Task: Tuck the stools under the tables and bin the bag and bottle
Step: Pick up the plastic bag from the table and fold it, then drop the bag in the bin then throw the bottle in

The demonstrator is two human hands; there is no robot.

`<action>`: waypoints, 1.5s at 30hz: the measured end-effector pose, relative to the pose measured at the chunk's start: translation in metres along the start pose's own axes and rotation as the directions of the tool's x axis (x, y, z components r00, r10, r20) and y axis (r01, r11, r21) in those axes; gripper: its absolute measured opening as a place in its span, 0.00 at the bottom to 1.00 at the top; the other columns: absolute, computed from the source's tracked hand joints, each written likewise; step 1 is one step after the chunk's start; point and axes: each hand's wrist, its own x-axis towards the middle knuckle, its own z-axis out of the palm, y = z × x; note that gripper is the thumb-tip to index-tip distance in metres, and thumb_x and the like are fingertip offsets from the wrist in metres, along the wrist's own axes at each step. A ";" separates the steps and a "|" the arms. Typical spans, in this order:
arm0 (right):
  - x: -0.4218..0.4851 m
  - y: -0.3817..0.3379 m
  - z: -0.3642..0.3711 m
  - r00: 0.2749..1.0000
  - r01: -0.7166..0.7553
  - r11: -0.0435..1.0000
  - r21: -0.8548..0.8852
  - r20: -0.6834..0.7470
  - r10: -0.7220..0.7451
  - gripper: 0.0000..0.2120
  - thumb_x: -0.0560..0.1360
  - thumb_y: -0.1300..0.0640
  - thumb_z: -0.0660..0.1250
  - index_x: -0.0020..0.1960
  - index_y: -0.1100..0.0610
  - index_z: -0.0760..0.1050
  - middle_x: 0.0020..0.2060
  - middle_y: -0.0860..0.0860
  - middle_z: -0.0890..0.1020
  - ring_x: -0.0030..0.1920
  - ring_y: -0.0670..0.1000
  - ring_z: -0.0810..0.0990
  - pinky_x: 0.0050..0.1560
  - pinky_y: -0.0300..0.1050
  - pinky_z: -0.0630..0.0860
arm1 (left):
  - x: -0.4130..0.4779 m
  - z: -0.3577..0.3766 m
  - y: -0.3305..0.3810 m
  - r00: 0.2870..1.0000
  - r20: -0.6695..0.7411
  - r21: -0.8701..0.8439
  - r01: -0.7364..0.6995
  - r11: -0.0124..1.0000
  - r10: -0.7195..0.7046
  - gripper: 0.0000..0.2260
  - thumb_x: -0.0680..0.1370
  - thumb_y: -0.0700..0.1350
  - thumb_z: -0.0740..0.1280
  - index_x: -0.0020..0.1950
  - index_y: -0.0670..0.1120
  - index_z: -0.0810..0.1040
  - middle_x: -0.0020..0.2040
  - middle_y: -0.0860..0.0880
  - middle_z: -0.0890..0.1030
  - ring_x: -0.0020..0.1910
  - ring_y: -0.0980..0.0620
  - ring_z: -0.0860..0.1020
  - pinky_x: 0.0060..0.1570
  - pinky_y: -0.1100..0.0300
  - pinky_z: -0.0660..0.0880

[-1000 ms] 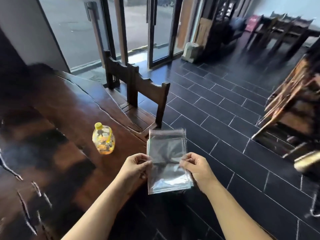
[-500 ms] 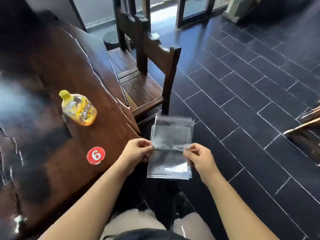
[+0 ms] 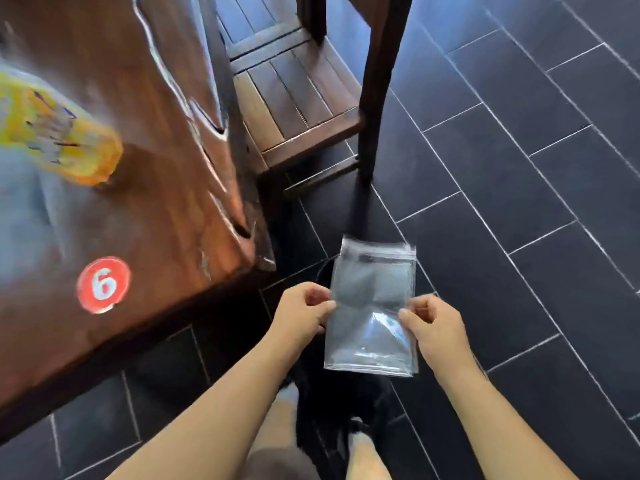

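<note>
Two hands hold the clear plastic bag out in front of you, above the dark tiled floor. Your left hand pinches its left edge between thumb and fingers, and your right hand pinches its right edge. The yellow bottle, blurred, sits on the wooden bench near a red sticker marked 6. A wooden stool stands just beside the bench edge.
</note>
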 end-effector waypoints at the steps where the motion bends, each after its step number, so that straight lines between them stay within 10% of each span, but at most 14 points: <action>1: 0.014 0.013 0.005 1.000 -0.015 1.000 -0.013 -0.011 0.015 0.05 0.74 0.64 0.71 0.42 0.56 0.79 0.37 0.53 0.83 0.39 0.51 0.80 0.45 0.49 0.78 | 0.016 0.006 -0.011 1.000 -0.012 0.024 0.012 1.000 -0.011 0.04 0.75 0.35 0.72 0.44 0.43 0.81 0.34 0.50 0.79 0.28 0.58 0.75 0.27 0.62 0.72; 24: 0.182 0.198 0.120 0.949 -0.304 0.890 -0.341 -0.021 0.316 0.03 0.74 0.61 0.66 0.43 0.56 0.77 0.37 0.50 0.81 0.36 0.48 0.79 0.34 0.43 0.73 | 0.216 0.064 -0.199 0.982 -0.064 0.299 0.187 0.936 -0.176 0.06 0.73 0.43 0.74 0.44 0.50 0.79 0.42 0.48 0.83 0.44 0.45 0.83 0.47 0.44 0.82; 45: 0.123 0.134 0.096 0.974 -0.145 0.852 -0.503 0.081 0.214 0.23 0.76 0.52 0.68 0.69 0.53 0.69 0.57 0.51 0.75 0.49 0.50 0.75 0.45 0.44 0.70 | 0.151 0.038 -0.119 0.993 0.091 0.386 0.037 0.922 -0.078 0.09 0.73 0.43 0.72 0.52 0.51 0.78 0.44 0.53 0.82 0.45 0.53 0.81 0.48 0.51 0.82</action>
